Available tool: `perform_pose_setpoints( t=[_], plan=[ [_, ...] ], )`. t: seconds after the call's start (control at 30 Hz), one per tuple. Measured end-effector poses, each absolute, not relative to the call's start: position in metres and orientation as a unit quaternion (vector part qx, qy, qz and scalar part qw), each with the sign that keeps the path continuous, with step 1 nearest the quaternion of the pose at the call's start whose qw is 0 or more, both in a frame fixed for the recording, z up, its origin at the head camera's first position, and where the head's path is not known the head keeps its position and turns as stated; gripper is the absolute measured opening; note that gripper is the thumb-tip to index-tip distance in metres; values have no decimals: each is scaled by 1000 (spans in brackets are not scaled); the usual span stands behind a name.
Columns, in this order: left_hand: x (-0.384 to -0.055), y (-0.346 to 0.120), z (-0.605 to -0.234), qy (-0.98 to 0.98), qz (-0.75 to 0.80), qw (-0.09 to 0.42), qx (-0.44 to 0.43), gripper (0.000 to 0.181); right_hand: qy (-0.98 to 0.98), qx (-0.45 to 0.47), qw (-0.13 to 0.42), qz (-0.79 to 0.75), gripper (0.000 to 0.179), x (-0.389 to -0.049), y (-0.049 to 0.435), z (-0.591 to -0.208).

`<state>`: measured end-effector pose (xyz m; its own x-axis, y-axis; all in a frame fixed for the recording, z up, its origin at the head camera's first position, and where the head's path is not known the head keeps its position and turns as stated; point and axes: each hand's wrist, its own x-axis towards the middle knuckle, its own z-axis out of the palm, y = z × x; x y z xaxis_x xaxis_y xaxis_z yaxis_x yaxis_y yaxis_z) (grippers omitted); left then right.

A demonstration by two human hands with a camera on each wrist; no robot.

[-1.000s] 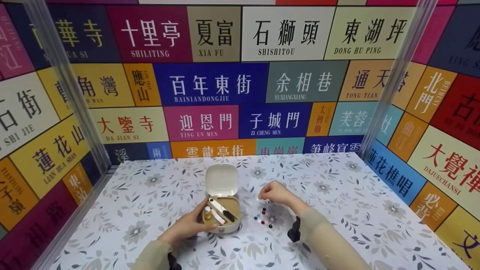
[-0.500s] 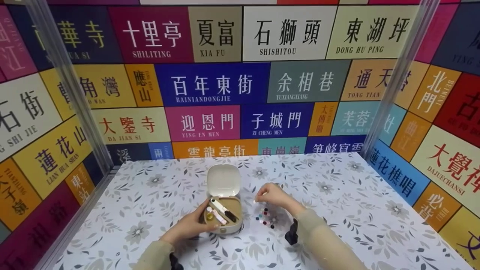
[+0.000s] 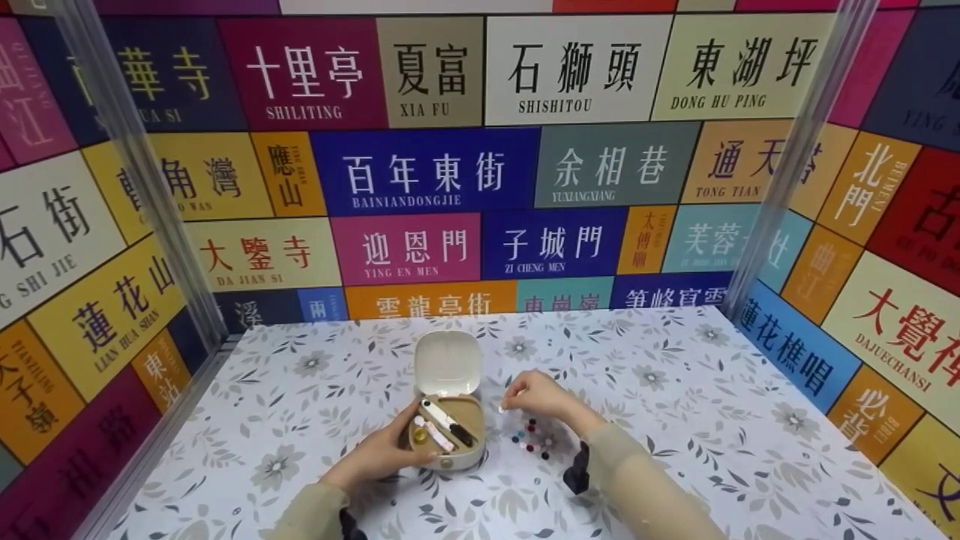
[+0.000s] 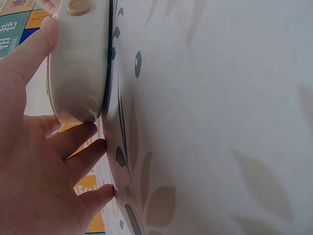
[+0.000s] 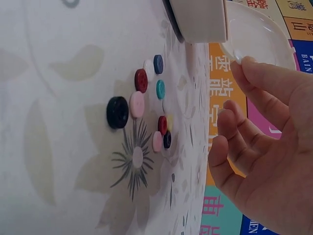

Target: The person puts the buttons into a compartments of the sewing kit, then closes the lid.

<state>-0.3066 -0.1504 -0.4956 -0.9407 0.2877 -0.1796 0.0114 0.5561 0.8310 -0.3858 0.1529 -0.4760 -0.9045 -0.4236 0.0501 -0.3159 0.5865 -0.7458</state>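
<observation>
On the table stands a cream box (image 3: 466, 459) with its lid (image 3: 448, 364) raised. My left hand (image 3: 381, 452) grips the box's left side, thumb at the front; the left wrist view shows a round tan stud (image 4: 78, 7) on its front wall. Inside lie a slim white-and-black tool (image 3: 446, 421), a pink-and-white stick (image 3: 437, 435) and a small yellow round thing (image 3: 420, 435). My right hand (image 3: 546, 395) pinches a small white button (image 3: 502, 409) between thumb and forefinger, just right of the box. Its other fingers are bent and hold nothing.
Several loose buttons (image 3: 532, 440) in black, red, pink, blue and white lie right of the box, below my right hand. The table (image 3: 300, 405) has a leaf-and-flower cover. Printed sign walls (image 3: 420, 247) enclose its back and sides.
My right hand has moved left and slightly nearer, bringing the white button closer to the box. My left hand keeps its grip and the box stays in place.
</observation>
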Motion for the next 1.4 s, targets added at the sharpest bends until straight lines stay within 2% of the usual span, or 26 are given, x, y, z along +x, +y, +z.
perform_pose_setpoints(
  t=[0.37, 1.07, 1.4],
  plan=[
    [-308, -151, -497, 884, 438, 130, 101, 107, 880, -232, 79, -406, 11, -385, 141, -473],
    [-307, -151, -498, 864, 474, 141, 95, 110, 862, -287, 90, -408, 7, -385, 127, -476],
    [-308, -147, -496, 871, 465, 133, 88, 109, 862, -321, 72, -385, 6, -386, 120, -473]
  ],
)
